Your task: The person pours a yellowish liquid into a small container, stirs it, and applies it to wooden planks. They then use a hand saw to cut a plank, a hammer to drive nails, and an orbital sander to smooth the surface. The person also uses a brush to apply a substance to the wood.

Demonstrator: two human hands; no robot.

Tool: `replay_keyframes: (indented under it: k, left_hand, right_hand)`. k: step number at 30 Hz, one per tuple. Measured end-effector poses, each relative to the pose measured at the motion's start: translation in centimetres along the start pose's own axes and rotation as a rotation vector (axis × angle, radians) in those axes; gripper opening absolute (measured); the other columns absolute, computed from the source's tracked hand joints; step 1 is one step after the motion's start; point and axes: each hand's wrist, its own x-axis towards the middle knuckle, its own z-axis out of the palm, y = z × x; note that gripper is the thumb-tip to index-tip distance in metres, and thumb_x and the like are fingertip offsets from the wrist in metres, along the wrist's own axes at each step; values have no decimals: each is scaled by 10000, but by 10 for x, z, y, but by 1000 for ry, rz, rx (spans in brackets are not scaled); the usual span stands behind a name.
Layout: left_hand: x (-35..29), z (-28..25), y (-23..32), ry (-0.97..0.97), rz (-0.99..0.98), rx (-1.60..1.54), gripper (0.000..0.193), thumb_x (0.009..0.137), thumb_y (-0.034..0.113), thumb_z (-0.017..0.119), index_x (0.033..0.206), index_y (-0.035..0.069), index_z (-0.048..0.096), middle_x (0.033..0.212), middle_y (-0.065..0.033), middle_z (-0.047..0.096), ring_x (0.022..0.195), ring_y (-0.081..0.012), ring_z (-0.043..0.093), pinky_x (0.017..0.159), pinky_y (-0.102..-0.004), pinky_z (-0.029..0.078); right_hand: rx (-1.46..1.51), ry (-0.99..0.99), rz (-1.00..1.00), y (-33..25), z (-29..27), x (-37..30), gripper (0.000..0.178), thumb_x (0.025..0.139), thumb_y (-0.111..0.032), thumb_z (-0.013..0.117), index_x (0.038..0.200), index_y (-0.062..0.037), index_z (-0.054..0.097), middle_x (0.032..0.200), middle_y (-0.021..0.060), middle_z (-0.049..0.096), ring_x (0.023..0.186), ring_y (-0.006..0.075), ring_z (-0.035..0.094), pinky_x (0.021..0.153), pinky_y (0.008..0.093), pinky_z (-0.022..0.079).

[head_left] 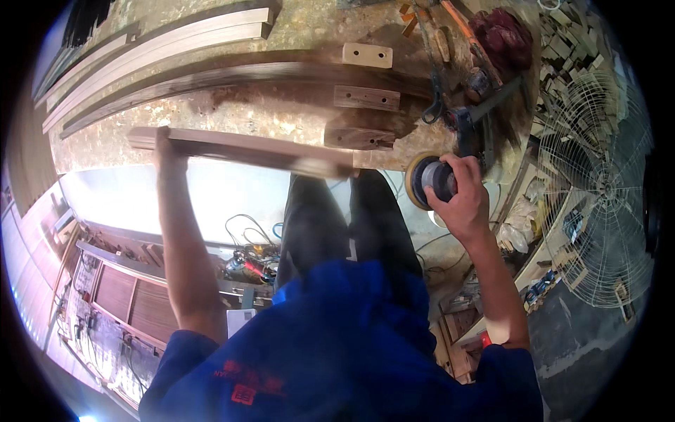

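Observation:
My left hand (167, 149) is closed around a wooden strip (246, 150) near its left end. The strip lies slantwise along the near edge of the worktable (281, 116), and its right end is smeared by motion. My right hand (463, 200) grips a round disc sander (437, 181) from its right side, fingers curled over the dark body. The sander's yellow-rimmed pad faces left, tipped on edge, apart from the strip. Beyond the strip lie three wooden blocks, a pale one (367, 55), a browner one (366, 98) and a dark one (358, 138), with drilled holes.
Long wooden strips (169, 53) lie at the table's far left. A dark red cloth (500, 39) and several tools crowd its far right. To the right stand a wire-caged fan (598, 183) and piled wood offcuts (573, 49). Cables (246, 228) hang at the lower left.

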Motion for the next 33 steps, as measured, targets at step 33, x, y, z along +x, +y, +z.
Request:
replay_keyframes:
  k: [33]
  left_hand:
    - [-175,151,-89,-1333,995,1842,681,821,623,739,1270,133,589,1168,-106,693,1069,-343,696,852,-454,568]
  right_hand:
    - [-416,-218,-356,-50,66,47,756,731,-266,910,1354,-166,494,1221,161,509,941,356,715,726,445,625]
